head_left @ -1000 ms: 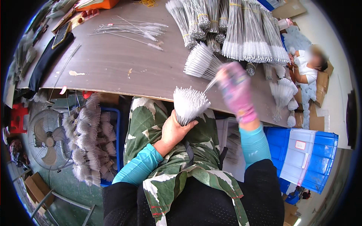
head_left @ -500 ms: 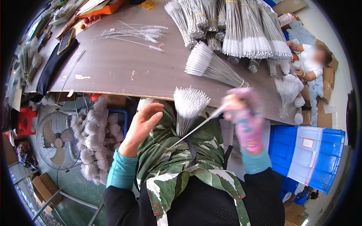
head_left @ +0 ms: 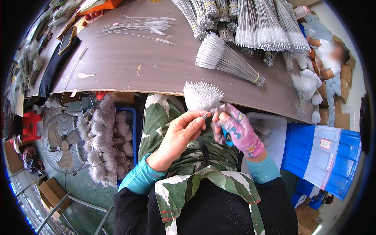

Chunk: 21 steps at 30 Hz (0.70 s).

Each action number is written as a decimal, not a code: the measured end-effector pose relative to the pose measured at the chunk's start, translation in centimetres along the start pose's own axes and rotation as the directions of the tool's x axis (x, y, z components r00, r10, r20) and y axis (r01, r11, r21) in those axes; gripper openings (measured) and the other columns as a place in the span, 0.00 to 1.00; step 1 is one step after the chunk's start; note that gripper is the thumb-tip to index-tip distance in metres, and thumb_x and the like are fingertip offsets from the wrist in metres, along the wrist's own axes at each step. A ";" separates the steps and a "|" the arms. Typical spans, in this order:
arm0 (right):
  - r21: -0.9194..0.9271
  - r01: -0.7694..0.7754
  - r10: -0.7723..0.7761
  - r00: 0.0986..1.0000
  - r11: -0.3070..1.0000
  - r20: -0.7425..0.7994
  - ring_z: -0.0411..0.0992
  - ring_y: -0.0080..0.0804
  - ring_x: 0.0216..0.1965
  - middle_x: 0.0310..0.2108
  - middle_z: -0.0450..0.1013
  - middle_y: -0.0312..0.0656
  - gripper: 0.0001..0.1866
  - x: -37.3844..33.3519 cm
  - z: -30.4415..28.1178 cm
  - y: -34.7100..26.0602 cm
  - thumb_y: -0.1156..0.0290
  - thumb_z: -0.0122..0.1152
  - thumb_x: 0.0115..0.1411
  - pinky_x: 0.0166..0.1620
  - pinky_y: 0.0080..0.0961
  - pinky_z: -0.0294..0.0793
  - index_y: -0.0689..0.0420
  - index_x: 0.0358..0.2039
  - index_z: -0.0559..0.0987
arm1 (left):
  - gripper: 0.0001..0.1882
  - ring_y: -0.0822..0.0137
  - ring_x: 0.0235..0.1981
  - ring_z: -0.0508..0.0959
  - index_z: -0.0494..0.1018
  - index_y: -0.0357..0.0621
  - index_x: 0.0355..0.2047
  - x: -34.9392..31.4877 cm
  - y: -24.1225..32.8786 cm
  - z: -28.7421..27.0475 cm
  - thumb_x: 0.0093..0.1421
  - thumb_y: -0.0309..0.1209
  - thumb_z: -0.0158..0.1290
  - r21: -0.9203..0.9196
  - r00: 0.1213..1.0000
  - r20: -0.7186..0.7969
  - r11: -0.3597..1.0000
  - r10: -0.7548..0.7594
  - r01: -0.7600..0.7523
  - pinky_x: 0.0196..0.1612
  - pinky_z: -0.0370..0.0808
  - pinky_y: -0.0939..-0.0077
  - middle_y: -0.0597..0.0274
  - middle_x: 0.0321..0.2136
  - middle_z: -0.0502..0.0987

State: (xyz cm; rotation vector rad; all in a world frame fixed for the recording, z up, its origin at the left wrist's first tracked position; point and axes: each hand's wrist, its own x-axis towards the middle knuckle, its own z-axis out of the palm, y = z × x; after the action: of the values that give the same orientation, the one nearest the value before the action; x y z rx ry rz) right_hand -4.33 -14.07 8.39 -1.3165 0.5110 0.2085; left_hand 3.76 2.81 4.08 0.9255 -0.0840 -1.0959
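Observation:
A bundle of thin wire brushes with white bristles stands upright between my thighs, in front of my hands. Over my lap, my left hand is closed, thumb and forefinger pinching the end of a thin wire brush. Right beside it, my right hand wears a pink patterned glove with bare fingertips. Its fingers curl round a small blue-handled tool; the tool's working end is blurred, so its exact kind is unclear. Fingers hide most of the pinched brush.
Tied brush bundles crowd the back right of the table; one bundle lies nearer. Loose brushes lie back left. Below stand a fan and hanging brushes. Blue-and-white crates are right; another person sits beyond.
My right hand has come down and left from the table edge to meet my left hand. My left hand, open before, has moved right and closed on the brush end.

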 end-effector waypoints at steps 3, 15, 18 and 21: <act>0.046 -0.185 0.180 0.979 0.982 0.100 0.66 0.21 0.18 0.20 0.67 0.35 0.12 -0.5 0.4 -0.8 0.63 0.45 0.64 0.20 0.15 0.64 0.59 0.36 0.70 | 0.12 0.85 0.23 0.62 0.72 0.41 0.46 -0.1 0.1 -0.3 0.63 0.28 0.47 -0.029 1.000 0.003 0.999 0.027 -0.026 0.24 0.58 0.93 0.72 0.26 0.70; 0.001 -0.233 0.226 0.947 0.973 0.229 0.63 0.17 0.15 0.17 0.66 0.33 0.15 0.0 0.4 -0.6 0.60 0.45 0.65 0.18 0.14 0.62 0.59 0.37 0.72 | 0.11 0.88 0.22 0.60 0.73 0.42 0.44 0.0 0.4 -0.4 0.64 0.29 0.46 -0.079 0.999 0.029 0.997 -0.021 0.023 0.22 0.54 0.94 0.72 0.26 0.74; 0.041 -0.256 0.239 0.941 0.966 0.239 0.63 0.17 0.15 0.18 0.66 0.33 0.15 -0.1 0.5 -0.6 0.60 0.45 0.65 0.18 0.13 0.62 0.59 0.37 0.72 | 0.11 0.88 0.21 0.60 0.73 0.42 0.44 -0.1 0.5 -0.5 0.64 0.29 0.46 -0.089 0.999 0.043 0.995 -0.033 0.037 0.21 0.53 0.94 0.72 0.26 0.74; 0.093 -0.273 0.242 0.936 0.958 0.255 0.63 0.17 0.15 0.17 0.66 0.33 0.15 0.0 0.4 -0.2 0.60 0.46 0.65 0.18 0.13 0.62 0.59 0.36 0.73 | 0.10 0.88 0.21 0.60 0.73 0.42 0.43 -0.1 0.6 -0.6 0.63 0.29 0.46 -0.101 0.997 0.061 0.994 -0.041 0.047 0.21 0.52 0.94 0.71 0.26 0.74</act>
State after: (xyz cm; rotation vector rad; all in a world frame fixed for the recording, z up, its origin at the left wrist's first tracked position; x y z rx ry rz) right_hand -4.19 -13.70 8.64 -1.0796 0.4806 0.5400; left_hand 4.40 3.32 4.17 0.8062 -0.0554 -1.1575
